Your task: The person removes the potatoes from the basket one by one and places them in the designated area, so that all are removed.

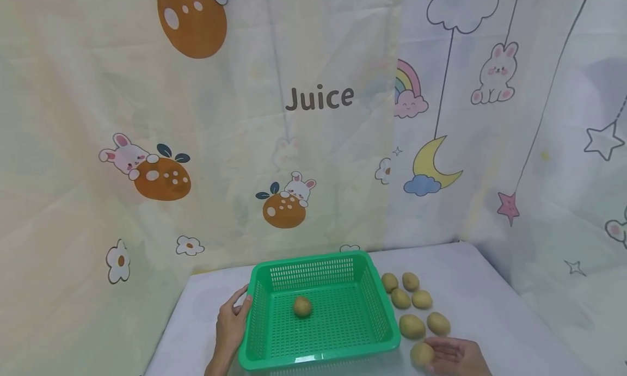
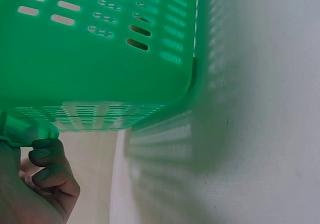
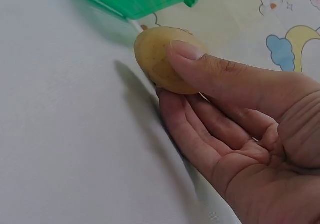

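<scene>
My left hand (image 1: 231, 320) grips the left rim of a green plastic basket (image 1: 274, 361), thumb over the edge and fingers outside it. In the left wrist view the curled fingers (image 2: 55, 171) show at the basket's rim. A single potato (image 1: 302, 307) lies on the basket's slotted floor. To the right of the basket, my right hand (image 1: 458, 357) pinches another potato (image 1: 421, 355) between thumb and fingertips. The right wrist view shows this held potato (image 3: 157, 53) close over the white cloth, its shadow beside it.
Several loose potatoes lie in a loose double row along the basket's right side, the nearest potato (image 1: 412, 326) close to its wall. A white cloth (image 1: 490, 289) covers the table. Behind stands a printed curtain (image 1: 333, 164) with cartoon rabbits and oranges.
</scene>
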Available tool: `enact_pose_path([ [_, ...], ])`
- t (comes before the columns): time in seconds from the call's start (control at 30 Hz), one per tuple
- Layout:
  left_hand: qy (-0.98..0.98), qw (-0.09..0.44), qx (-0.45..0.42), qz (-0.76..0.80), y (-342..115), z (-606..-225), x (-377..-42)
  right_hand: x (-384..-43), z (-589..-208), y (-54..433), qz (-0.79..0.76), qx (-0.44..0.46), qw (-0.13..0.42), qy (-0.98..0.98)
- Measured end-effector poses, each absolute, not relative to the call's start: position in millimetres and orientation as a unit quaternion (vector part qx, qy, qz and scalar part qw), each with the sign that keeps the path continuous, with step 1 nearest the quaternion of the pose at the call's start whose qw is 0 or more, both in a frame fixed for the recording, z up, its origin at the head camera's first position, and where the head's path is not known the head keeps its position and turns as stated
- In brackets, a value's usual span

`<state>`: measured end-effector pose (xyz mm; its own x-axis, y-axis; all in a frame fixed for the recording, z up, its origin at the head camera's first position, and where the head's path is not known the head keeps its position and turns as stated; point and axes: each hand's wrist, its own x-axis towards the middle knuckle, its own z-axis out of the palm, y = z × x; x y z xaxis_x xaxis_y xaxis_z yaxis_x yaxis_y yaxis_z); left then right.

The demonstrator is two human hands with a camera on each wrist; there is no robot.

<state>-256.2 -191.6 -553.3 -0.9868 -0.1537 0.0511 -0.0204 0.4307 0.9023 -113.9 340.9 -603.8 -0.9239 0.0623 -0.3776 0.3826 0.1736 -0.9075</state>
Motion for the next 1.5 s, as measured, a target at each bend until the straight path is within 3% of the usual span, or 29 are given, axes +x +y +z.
enact_pose_path([
  [0.6, -0.842, 0.069, 0.047, -0.533, -190, -550, -257, -114, -611, 337, -0.643, 0.106, 0.091, 0.753],
  [1.17, -0.846, 0.066, 0.056, -0.526, -191, -551, -256, -117, -594, 325, -0.524, 0.223, 0.097, 0.816],
  [1.5, -0.845, 0.059, 0.059, -0.529, -191, -551, -256, -118, -600, 329, -0.517, 0.230, 0.105, 0.818],
])
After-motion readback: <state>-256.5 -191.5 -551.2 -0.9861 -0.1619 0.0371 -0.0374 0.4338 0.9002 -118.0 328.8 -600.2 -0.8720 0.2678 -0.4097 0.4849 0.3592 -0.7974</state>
